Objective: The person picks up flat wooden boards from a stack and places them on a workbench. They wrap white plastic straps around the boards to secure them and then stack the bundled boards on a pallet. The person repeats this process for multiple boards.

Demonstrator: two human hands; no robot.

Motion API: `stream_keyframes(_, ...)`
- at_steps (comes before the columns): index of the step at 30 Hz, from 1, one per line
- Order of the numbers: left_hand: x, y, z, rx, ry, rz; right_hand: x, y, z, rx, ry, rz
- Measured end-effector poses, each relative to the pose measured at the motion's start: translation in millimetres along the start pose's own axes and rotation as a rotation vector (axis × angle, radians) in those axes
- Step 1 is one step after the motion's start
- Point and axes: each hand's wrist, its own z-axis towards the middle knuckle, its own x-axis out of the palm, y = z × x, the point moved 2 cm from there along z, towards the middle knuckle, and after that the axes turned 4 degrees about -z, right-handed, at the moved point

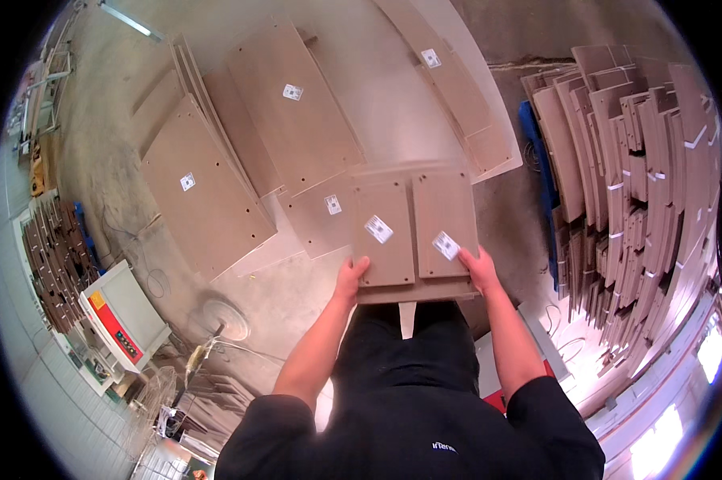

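My left hand (351, 278) grips the left edge of a stack of brown wood-look panels, thumb on top. On the opposite edge my right hand (479, 270) has its thumb over the panels, close to a white label (446, 246). Two narrow panels lie side by side on top, the left panel (386, 188) and the right panel (444, 200), with a thin gap between them. Both have small dark holes near their corners. A wider board (415, 290) shows beneath them along the near edge. My fingers under the stack are hidden.
Large labelled panels lie ahead, among them a left panel (205, 200), a middle panel (293, 120) and a long narrow panel (449, 80). Tall panel stacks (609, 176) stand at right beside a blue pallet (539, 184). A white-and-red machine (125, 316) and a fan (225, 320) are at left.
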Motion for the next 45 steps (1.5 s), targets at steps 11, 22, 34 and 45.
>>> stream_keyframes(11, -48, -115, 109, 0.374, -0.452, 0.227, 140, 116, 193, -0.334, -0.080, -0.531)
stream_keyframes(22, -107, -157, 144, 0.622, -0.780, 0.640, 146, 145, 226, -0.384, -0.023, -0.387)
stream_keyframes(34, -40, -160, 128, 0.578, -0.879, 1.101, 124, 106, 181, -0.380, -0.103, -0.138)
stream_keyframes(45, 88, -157, 155, 0.614, -0.481, 1.044, 84, 124, 208, -0.215, 0.136, 0.403)
